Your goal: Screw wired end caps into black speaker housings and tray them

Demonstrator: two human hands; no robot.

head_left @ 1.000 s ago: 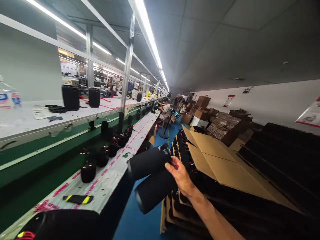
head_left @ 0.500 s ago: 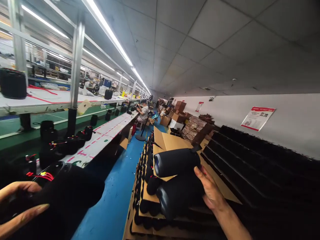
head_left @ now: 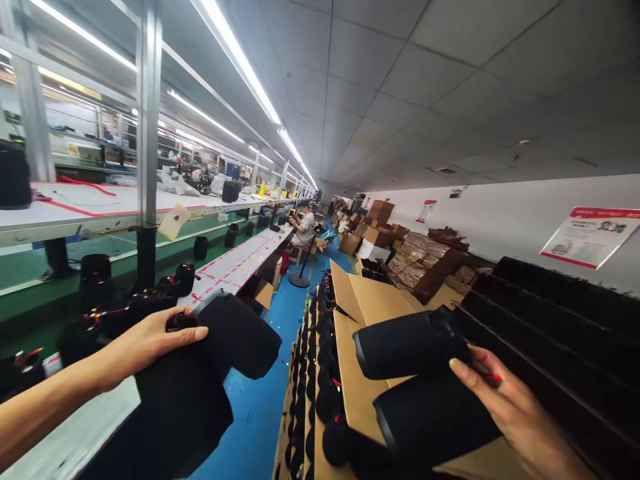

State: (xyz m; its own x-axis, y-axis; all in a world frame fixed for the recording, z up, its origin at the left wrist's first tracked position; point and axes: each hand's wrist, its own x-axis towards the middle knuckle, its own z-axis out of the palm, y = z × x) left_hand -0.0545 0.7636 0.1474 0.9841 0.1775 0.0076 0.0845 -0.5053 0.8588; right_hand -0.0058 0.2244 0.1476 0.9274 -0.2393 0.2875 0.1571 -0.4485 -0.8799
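White shelf: at 9 o'clock, the shelf [head_left: 45, 220] bears red tape and, near its left end, a black cylinder [head_left: 13, 175].
Wired row: at 8 o'clock, dark units [head_left: 186, 280] with red leads stand below the shelf.
Left hand: at 8 o'clock, the left hand [head_left: 145, 347] has its fingers curled and thumb across, closed on the ends of two casings.
Left casings: at 7 o'clock, the black cylindrical pair [head_left: 245, 333] hangs tilted from that grip over the blue floor [head_left: 250, 413].
Co-worker: just left of the dial's centre, a person [head_left: 304, 228] sits at the bench.
Layered stack: at 6 o'clock, cardboard sheets and black rounds [head_left: 311, 380] alternate.
Carton flaps: at 5 o'clock, brown cardboard [head_left: 373, 293] spreads open.
Right casings: between 4 and 5 o'clock, another black cylindrical pair [head_left: 410, 343] tilts over the cardboard.
Right hand: at 4 o'clock, the right hand [head_left: 510, 393] pinches both near ends between thumb and fingers, a red bit beside them.
Poster: at 3 o'clock, a red-edged sheet [head_left: 585, 237] hangs on the wall.
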